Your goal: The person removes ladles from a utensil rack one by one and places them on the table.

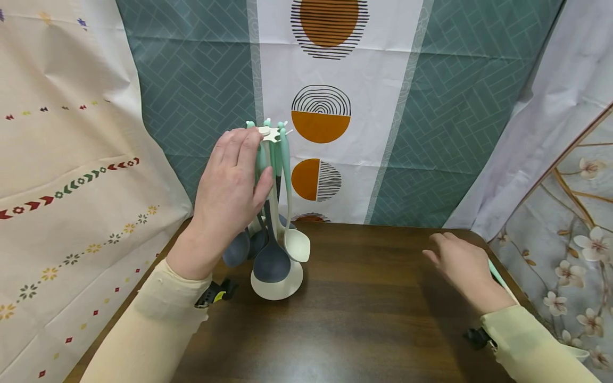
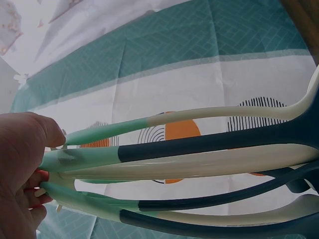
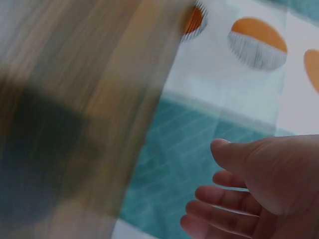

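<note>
Utensil stand (image 1: 278,291), upright on the left part of the tabletop (image 1: 364,303), its round white base flat on the wood; the broad foot presumably counters the weight hung above. From the notched top disc (image 1: 272,135) the mint-green handles (image 2: 92,158) hang downward, so that the dark ladle (image 1: 272,263), the cream-headed utensil (image 1: 298,246) and their neighbours fan out around the pole. My left hand (image 1: 232,173) grips the top of the stand, thumb to one side of the handles and fingertips curled behind them, probably to steady the tall, top-heavy assembly; which handle, if any, I pinch, I cannot tell. My right hand (image 1: 462,266), well apart, holds nothing: its fingers are loosely bent above the far right of the tabletop. Beside that wrist lies a green-handled utensil (image 1: 500,277), partly hidden by my forearm, near the right edge. Behind, a patterned teal-and-white cloth (image 1: 191,80) hangs as backdrop, with a floral curtain (image 1: 570,223) at right.
</note>
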The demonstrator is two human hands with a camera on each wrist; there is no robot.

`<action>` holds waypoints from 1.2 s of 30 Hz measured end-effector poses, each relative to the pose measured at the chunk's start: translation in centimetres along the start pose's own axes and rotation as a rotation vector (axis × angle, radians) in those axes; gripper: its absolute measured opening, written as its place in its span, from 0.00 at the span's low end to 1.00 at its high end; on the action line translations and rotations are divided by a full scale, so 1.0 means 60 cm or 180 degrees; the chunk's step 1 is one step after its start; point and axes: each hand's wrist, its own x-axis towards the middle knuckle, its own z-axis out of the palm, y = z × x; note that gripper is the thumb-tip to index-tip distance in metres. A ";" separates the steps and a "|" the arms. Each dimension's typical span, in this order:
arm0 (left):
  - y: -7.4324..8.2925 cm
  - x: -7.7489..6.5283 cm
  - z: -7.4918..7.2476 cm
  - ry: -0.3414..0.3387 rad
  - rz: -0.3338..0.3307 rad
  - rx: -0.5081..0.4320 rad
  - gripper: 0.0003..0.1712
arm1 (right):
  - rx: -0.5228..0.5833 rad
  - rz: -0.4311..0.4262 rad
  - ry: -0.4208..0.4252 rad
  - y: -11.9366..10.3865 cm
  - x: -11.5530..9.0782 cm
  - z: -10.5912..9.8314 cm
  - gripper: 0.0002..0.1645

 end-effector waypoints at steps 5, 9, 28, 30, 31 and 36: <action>0.001 0.000 -0.002 -0.0017 -0.0013 -0.0032 0.31 | 0.0114 -0.0139 0.0139 -0.054 0.012 -0.009 0.23; 0.004 0.002 -0.005 -0.0031 -0.0012 -0.0089 0.30 | 0.0255 -0.0162 0.0081 -0.101 0.024 -0.020 0.23; 0.010 0.003 -0.016 0.0082 0.0006 -0.0232 0.30 | 0.0707 -0.0526 0.0248 -0.267 0.093 -0.027 0.21; 0.011 0.002 -0.016 0.0143 0.0029 -0.0205 0.28 | 0.0746 -0.0514 0.0215 -0.279 0.097 -0.028 0.21; 0.013 0.001 -0.016 0.0195 0.0035 -0.0203 0.27 | 0.0771 -0.0498 0.0182 -0.284 0.100 -0.029 0.21; 0.017 -0.001 -0.012 0.0324 0.0095 -0.0101 0.25 | 0.0894 -0.0471 0.0059 -0.308 0.114 -0.037 0.21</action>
